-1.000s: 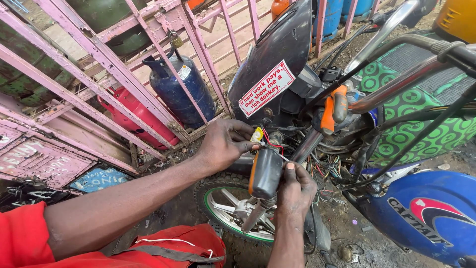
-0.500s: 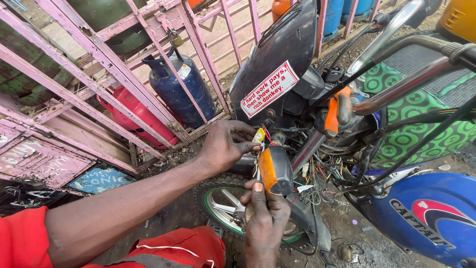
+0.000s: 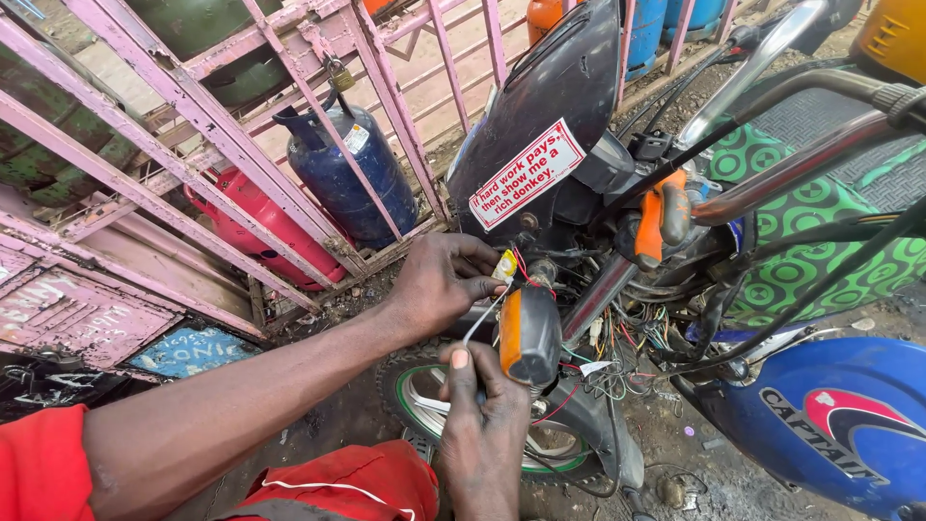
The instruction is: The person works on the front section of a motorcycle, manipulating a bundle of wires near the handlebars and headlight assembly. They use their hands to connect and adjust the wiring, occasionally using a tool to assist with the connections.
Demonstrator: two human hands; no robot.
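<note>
Nearby, gas cylinders (image 3: 349,176) behind pink railing (image 3: 164,92).

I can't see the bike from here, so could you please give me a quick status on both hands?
Left hand pinching yellow connector. Right hand gripping below orange turn signal. Loose wiring tangled close beside.
</note>
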